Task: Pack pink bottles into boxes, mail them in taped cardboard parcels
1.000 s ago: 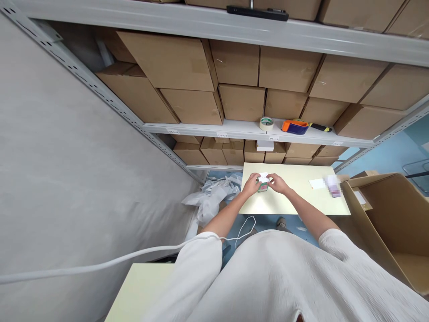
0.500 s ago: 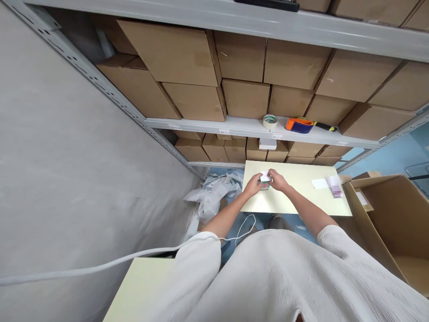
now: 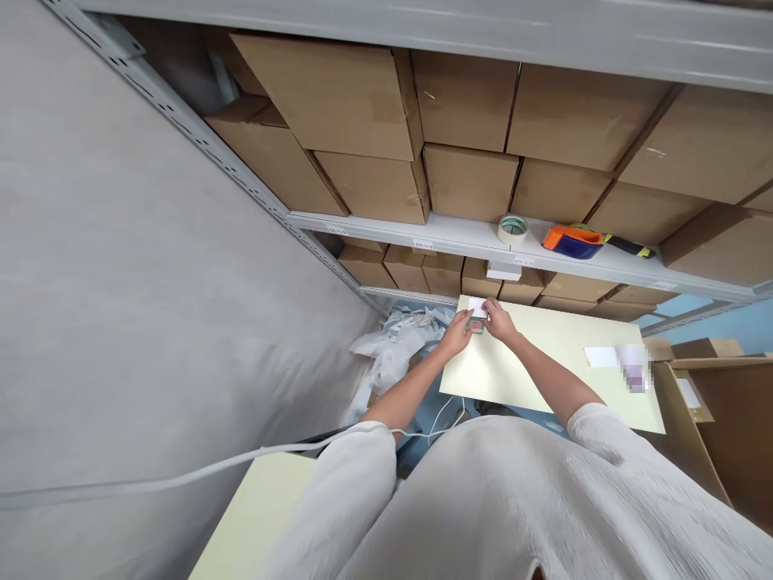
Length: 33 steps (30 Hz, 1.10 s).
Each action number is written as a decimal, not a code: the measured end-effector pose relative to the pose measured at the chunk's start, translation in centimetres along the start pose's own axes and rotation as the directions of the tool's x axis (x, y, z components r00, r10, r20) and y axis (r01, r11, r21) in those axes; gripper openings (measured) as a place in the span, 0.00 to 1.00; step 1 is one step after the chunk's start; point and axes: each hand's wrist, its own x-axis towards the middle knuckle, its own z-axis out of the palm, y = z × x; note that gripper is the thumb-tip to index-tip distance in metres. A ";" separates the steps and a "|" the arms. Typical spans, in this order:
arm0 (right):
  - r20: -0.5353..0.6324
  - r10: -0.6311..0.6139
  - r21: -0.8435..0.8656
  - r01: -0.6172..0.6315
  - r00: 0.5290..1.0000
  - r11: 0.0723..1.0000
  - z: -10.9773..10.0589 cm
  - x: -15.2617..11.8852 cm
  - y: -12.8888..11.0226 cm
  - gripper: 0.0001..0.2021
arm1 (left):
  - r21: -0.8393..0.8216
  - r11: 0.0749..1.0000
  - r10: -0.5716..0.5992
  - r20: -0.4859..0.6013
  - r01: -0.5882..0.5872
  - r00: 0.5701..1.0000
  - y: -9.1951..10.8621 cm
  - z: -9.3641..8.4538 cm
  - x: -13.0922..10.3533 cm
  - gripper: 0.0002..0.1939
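My left hand [image 3: 457, 332] is closed around the left side of a small green-edged item with a pinkish face [image 3: 477, 327], probably a small box. A flat white piece [image 3: 477, 305] stands at its far edge; whether this is a card or a flap of the item I cannot tell. My right hand [image 3: 499, 321] has its fingers bent on the right edge of the white piece. Both hands are over the left part of a pale yellow tabletop [image 3: 543, 338]. The fingertips partly hide the small item.
A white card [image 3: 601, 357] and a blurred purple-white item [image 3: 634, 366] lie at the table's right. Beyond stands a large open carton [image 3: 733, 427]. The shelf ahead holds cardboard boxes [image 3: 471, 181], a tape roll [image 3: 513, 229] and an orange-blue tape dispenser [image 3: 572, 242]. A white cable [image 3: 241, 459] crosses my left arm.
The white piece now reaches farther out above the small item, and more of the pinkish face shows. The view has shifted, so the shelf and table appear farther right.
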 end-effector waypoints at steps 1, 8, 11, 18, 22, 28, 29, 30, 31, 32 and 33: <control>0.003 -0.003 0.001 0.003 1.000 1.000 0.2 0.7 0.0 0.17 | 0.012 1.000 -0.017 0.000 0.017 1.000 -0.2 -0.2 0.2 0.38; 0.026 -0.005 0.002 0.005 1.000 1.000 0.7 4.6 -0.5 0.16 | 0.097 0.991 -0.090 -0.034 0.093 0.995 -1.2 -1.3 1.9 0.40; 0.045 -0.011 -0.008 0.012 0.999 1.000 0.8 5.3 -0.6 0.16 | 0.120 0.987 -0.103 -0.037 0.106 0.994 -1.5 -1.6 2.4 0.41; 0.021 -0.012 -0.015 0.013 1.000 1.000 1.5 4.7 -0.6 0.21 | 0.111 0.986 -0.122 -0.033 0.125 0.992 -1.7 -1.6 2.4 0.43; 0.041 0.018 -0.038 -0.016 0.999 0.999 1.2 3.6 -0.8 0.25 | 0.102 0.983 -0.152 -0.013 0.153 0.988 -1.1 -1.4 2.4 0.44; 0.000 0.029 -0.022 -0.029 1.000 0.999 -1.4 0.0 -0.6 0.25 | 0.118 0.987 -0.109 -0.029 0.111 0.994 0.5 -0.8 0.5 0.44; -0.019 0.049 -0.020 -0.049 0.999 0.999 -2.1 -0.9 -0.4 0.24 | 0.130 0.986 -0.097 -0.055 0.104 0.994 1.0 -0.6 0.0 0.44; -0.042 0.070 -0.018 -0.071 0.997 0.997 -2.8 -1.9 0.0 0.23 | 0.143 0.985 -0.089 -0.086 0.101 0.992 1.5 -0.5 -0.4 0.43; -0.066 0.090 -0.018 -0.091 0.994 0.996 -3.7 -2.9 0.4 0.22 | 0.155 0.983 -0.080 -0.110 0.097 0.991 2.0 -0.3 -0.8 0.42; -0.093 0.108 -0.018 -0.110 0.990 0.994 -4.7 -4.0 0.8 0.21 | 0.168 0.982 -0.064 -0.123 0.084 0.990 2.6 -0.2 -1.1 0.41; -0.121 0.126 -0.017 -0.129 0.985 0.992 -5.8 -4.9 1.3 0.20 | 0.180 0.982 -0.039 -0.120 0.060 0.992 3.3 0.0 -1.4 0.40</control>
